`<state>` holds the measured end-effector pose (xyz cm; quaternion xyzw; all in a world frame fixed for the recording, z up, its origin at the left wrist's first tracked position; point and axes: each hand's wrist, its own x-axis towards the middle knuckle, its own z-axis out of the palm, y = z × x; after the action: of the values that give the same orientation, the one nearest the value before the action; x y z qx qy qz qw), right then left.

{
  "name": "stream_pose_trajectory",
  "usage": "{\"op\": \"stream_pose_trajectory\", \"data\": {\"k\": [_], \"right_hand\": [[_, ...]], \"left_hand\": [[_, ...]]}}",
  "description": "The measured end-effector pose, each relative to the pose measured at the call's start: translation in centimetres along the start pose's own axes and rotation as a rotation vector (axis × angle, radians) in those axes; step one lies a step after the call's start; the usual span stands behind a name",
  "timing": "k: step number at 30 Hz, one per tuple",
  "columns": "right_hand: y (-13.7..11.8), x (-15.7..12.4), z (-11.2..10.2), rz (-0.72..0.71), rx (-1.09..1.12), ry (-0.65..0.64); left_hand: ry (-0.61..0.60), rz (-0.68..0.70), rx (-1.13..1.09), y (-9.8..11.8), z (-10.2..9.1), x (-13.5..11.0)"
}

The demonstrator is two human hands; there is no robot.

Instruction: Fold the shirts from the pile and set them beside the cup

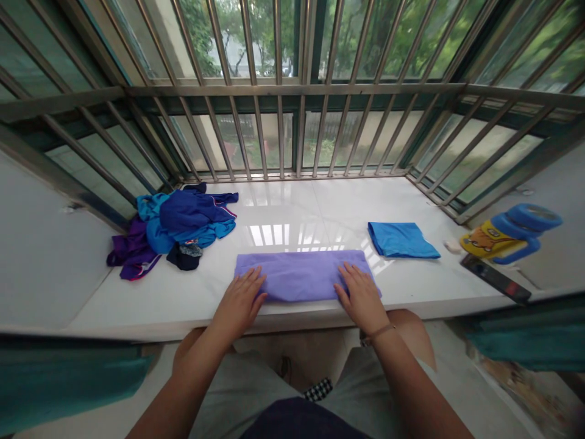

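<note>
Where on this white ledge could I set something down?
Widest: behind the lavender cloth, between the clothes pile and folded blue cloth, back to the window bars. Smaller: in front of the pile. Crowded: the pile's corner and the right end around the bottle.

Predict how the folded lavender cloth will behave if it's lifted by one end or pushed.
The lavender cloth will probably droop and may unfold when lifted, since it looks like soft fabric folded into a loose strip. It seems likely to be light, as it lies low and flat. Pushed, it may slide readily: the white ledge looks smooth and glossy.
</note>
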<state>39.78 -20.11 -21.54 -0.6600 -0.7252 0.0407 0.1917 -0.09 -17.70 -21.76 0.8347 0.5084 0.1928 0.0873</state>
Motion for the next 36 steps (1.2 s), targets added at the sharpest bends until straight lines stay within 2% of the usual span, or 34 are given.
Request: {"op": "stream_pose_trajectory", "data": {"k": [2, 4, 7, 10, 12, 15, 19, 22, 24, 26, 28, 31, 34, 36], "right_hand": [[0.0, -0.2, 0.6, 0.082, -0.070, -0.088], [0.5, -0.6, 0.6, 0.209, -0.148, -0.117], [1.5, -1.3, -0.7, 0.388, -0.252, -0.069], [1.3, -1.4, -2.2, 0.542, -0.319, -0.052], [0.6, -0.9, -2.7, 0.603, -0.333, -0.085], [-0.3, 0.6, -2.7, 0.608, -0.273, -0.186], [0.9, 2.6, -2.6, 0.602, -0.117, -0.301], [3.2, 3.5, -3.2, 0.667, -0.047, -0.207], [4.5, 4.0, -4.0, 0.711, 0.021, -0.064], [4.8, 4.5, -4.9, 0.734, 0.087, 0.095], [3.7, 5.1, -5.8, 0.719, 0.137, 0.234], [-0.5, 6.3, -6.4, 0.613, 0.209, 0.375], [-6.6, 7.5, -5.2, 0.388, 0.295, 0.397], [-11.0, 7.9, -3.2, 0.171, 0.335, 0.348]], "left_hand": [[-0.059, -0.079, 0.075, 0.1, 0.9, 0.0], [-0.077, -0.225, 0.161, -0.6, 1.3, -0.6], [-0.082, -0.443, 0.215, -2.4, 0.8, -1.5], [-0.056, -0.527, 0.169, -4.6, -0.3, -1.6], [-0.013, -0.484, 0.122, -6.2, -0.8, -1.1], [0.069, -0.385, 0.064, -8.5, -0.9, 0.3], [0.132, -0.348, 0.027, -10.5, -0.5, 2.5], [0.180, -0.304, -0.042, -10.2, -0.1, 3.8], [0.183, -0.173, -0.129, -9.2, 0.2, 4.4], [0.129, -0.007, -0.187, -7.9, 0.7, 5.0], [0.074, 0.093, -0.190, -6.9, 1.1, 5.4], [0.090, 0.095, -0.208, -6.5, 1.4, 5.8], [0.147, 0.029, -0.261, -6.9, 1.5, 5.9], [0.159, -0.009, -0.281, -7.1, 1.5, 5.9]]}}
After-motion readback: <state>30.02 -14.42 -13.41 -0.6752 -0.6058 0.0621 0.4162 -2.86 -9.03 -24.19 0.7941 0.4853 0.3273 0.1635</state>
